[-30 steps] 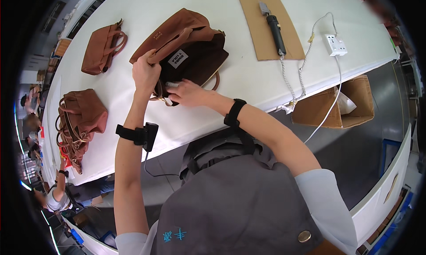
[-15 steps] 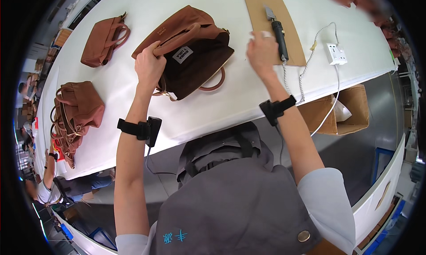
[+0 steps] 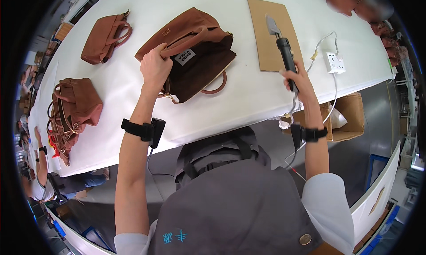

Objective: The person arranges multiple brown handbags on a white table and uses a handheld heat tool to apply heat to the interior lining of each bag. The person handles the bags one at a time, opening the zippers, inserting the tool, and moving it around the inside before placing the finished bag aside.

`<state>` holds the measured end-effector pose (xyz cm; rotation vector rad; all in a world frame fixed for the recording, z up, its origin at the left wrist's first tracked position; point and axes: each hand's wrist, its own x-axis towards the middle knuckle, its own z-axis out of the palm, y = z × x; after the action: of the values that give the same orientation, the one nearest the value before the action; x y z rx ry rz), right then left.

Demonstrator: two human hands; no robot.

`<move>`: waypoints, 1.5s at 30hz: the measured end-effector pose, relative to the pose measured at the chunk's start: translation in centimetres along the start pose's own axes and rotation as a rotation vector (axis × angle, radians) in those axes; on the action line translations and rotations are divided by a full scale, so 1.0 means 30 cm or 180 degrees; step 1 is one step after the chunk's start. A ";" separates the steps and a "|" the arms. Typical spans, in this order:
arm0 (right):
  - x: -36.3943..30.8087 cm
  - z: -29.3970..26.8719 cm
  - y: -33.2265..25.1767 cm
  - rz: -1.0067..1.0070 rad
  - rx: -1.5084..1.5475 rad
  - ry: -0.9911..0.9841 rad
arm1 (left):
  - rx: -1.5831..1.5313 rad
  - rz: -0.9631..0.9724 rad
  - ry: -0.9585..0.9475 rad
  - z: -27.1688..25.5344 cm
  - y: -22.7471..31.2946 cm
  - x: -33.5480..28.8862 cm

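Note:
A brown leather handbag [image 3: 202,42] lies open on the white table, its dark lining and a white label showing. My left hand [image 3: 155,68] is closed round the base of the bag's upper handle. To the right, my right hand [image 3: 301,82] grips the black handle of a small electric iron [image 3: 286,51]. Its flat metal head points away from me, over a brown cardboard sheet [image 3: 262,37]. From the handle's near end a braided cord hangs at the table edge.
Two more brown handbags stand on the left, a smaller one [image 3: 100,40] behind and a fuller one [image 3: 82,104] nearer. A white power socket block [image 3: 335,62] lies at the right. Below the edge is a cardboard box [image 3: 350,117]. Another person [image 3: 42,179] works far left.
My right hand has moved right and nearer and taken hold of the iron's handle, raising it off the cardboard. My left hand stays on the bag's handle.

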<state>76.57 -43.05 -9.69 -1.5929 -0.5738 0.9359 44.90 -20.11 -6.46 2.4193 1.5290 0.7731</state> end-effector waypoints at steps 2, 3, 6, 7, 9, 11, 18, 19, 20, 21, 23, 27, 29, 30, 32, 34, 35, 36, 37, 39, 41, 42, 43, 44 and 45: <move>-0.193 -0.015 -0.061 0.0172 -0.0289 -0.0306 | -0.0039 0.0060 0.0023 0.010 0.013 -0.006; -0.254 -0.005 -0.073 0.0247 -0.0346 -0.0389 | -0.0057 0.0112 0.0014 0.021 0.015 -0.004; -0.326 0.096 -0.074 0.0146 -0.0689 -0.0631 | -0.0020 0.0123 0.0037 0.041 0.009 -0.009; -0.322 0.144 -0.066 -0.0079 -0.0934 -0.0669 | 0.0000 0.0125 0.0031 0.043 0.013 -0.010; -0.278 0.235 -0.046 -0.1007 -0.1881 -0.0561 | 0.0035 0.0118 0.0047 0.034 0.016 -0.006; -0.220 0.299 -0.004 -0.1240 -0.2537 -0.0496 | 0.0065 0.0182 0.0047 0.034 0.018 -0.002; -0.145 0.405 0.067 -0.1172 -0.3278 -0.0082 | 0.0044 0.0138 -0.0005 0.027 0.028 -0.015; -0.143 0.411 0.068 -0.1137 -0.3298 -0.0015 | 0.0044 0.0135 -0.0030 0.027 0.031 -0.016; -0.145 0.413 0.069 -0.1208 -0.3352 -0.0064 | 0.0045 0.0136 -0.0057 0.025 0.034 -0.015; -0.151 0.413 0.070 -0.1279 -0.3405 -0.0111 | 0.0046 0.0139 -0.0085 0.024 0.035 -0.014; -0.163 0.403 0.071 -0.1343 -0.3478 -0.0198 | 0.0039 0.0143 -0.0046 0.031 0.026 -0.018; -0.172 0.353 0.038 -0.1357 -0.3369 -0.0082 | 0.0021 0.0173 -0.0055 0.029 0.024 -0.026; -0.174 0.337 0.034 -0.1427 -0.3247 -0.0042 | 0.0033 0.0203 -0.0033 0.037 0.026 -0.021; -0.180 0.334 0.037 -0.1484 -0.3201 -0.0099 | 0.0043 0.0219 -0.0024 0.039 0.026 -0.018; -0.182 0.336 0.048 -0.1476 -0.3216 -0.0211 | 0.0117 0.0214 -0.0049 0.033 0.024 -0.019; -0.178 0.362 0.068 -0.1345 -0.3338 -0.0323 | 0.0142 0.0250 -0.0072 0.028 0.028 -0.012; -0.172 0.370 0.064 -0.1315 -0.3342 -0.0277 | 0.0155 0.0271 -0.0071 0.017 0.024 -0.010; -0.162 0.376 0.054 -0.1286 -0.3345 -0.0231 | 0.0168 0.0292 -0.0069 0.010 0.022 -0.010; -0.158 0.383 0.051 -0.1257 -0.3349 -0.0186 | 0.0174 0.0270 -0.0094 0.008 0.025 -0.011; -0.167 0.399 0.057 -0.1432 -0.3307 -0.0293 | 0.0174 0.0241 -0.0124 0.007 0.035 -0.003; -0.194 0.415 0.058 -0.1411 -0.3265 -0.0526 | 0.0198 0.0297 -0.0067 0.009 0.029 -0.004; -0.218 0.423 0.052 -0.1303 -0.3243 -0.0706 | 0.0207 0.0321 -0.0040 0.011 0.025 -0.006; -0.238 0.427 0.042 -0.1195 -0.3218 -0.0886 | 0.0195 0.0314 -0.0040 0.011 0.025 -0.008; -0.251 0.420 0.024 -0.1182 -0.3202 -0.1008 | 0.0185 0.0313 -0.0040 0.009 0.026 -0.010; -0.246 0.414 0.027 -0.1225 -0.3195 -0.0876 | 0.0177 0.0310 -0.0039 0.007 0.027 -0.012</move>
<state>62.15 -41.89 -9.01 -2.0964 -1.6639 0.5789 45.52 -20.78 -6.43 2.5504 1.4565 0.7415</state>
